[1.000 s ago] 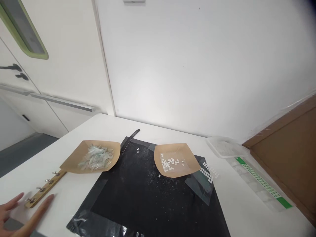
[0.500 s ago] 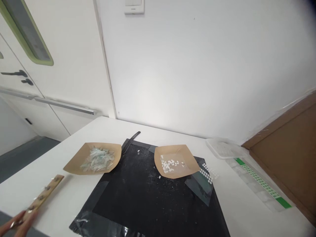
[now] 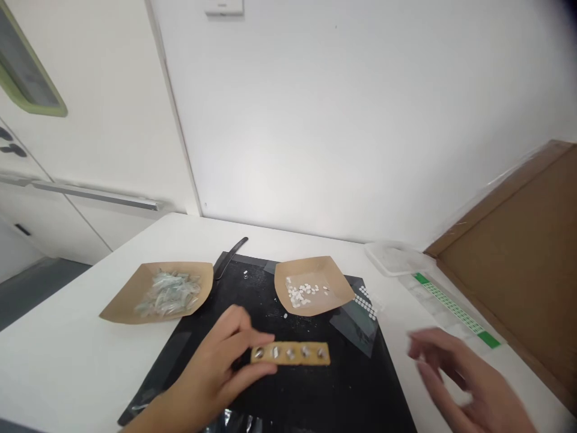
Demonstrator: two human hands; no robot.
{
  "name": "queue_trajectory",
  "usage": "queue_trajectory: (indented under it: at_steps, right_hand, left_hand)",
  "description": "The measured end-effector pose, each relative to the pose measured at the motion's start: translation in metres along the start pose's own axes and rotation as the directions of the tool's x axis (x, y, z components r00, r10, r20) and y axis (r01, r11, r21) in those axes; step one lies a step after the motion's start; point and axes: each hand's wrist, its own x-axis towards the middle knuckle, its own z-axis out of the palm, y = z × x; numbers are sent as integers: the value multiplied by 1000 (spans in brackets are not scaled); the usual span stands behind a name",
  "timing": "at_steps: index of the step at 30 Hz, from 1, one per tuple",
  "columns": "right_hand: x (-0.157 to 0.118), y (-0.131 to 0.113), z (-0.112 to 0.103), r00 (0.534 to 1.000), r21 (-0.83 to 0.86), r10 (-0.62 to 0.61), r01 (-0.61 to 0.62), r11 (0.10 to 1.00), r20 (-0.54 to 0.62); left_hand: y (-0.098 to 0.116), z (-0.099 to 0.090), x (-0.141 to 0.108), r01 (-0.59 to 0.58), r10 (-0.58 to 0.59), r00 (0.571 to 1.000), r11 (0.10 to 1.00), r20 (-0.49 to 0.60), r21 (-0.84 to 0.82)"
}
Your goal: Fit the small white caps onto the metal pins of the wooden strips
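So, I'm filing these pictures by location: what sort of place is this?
Probably a handwork station in an indoor room; the exact kind isn't clear. A white table carries a black mat, a brown tray holds small white pieces, and the left hand grips a metal-studded strip.

Left grip (image 3: 220,361) pinching, right grip (image 3: 482,382) loosely parted, blurred

I faced a bright white wall (image 3: 315,120) beyond the far edge of my table (image 3: 67,355); past its left edge stood a door (image 3: 108,114) above grey floor (image 3: 49,278), along its right a brown panel (image 3: 518,258).
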Motion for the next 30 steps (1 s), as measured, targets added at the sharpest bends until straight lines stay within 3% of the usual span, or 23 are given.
queue_trajectory:
  at_steps: [2, 5, 8, 11, 17, 21, 30]
  right_hand:
    - [25, -8, 11, 983, 29, -54, 50, 998, 173]
    - [54, -17, 29, 965, 107, -118, 95, 990, 234]
    - [61, -17, 46, 970, 244, -129, 77, 967, 204]
    - [51, -11, 59, 960, 301, -113, 32, 953, 257]
    - [38, -6, 68, 947, 326, -49, -61, 943, 318]
    - [41, -8, 72, 941, 325, -62, -52, 944, 332]
    - [41, -11, 73, 930, 370, -57, -89, 925, 364]
  left_hand:
    - [2, 20, 39, -40, 47, 988, 998, 145, -48]
    - [-2, 45, 67, -49, 72, 948, 996, 310, -80]
    - [-9, 63, 64, -90, 121, 927, 991, 354, -101]
    - [-12, 72, 50, -100, 129, 941, 989, 313, -109]
    - [-4, 76, 45, -183, 188, 955, 982, 231, -41]
    - [-6, 74, 47, -223, 216, 936, 975, 280, -6]
    - [-13, 72, 49, -137, 158, 908, 987, 389, -82]
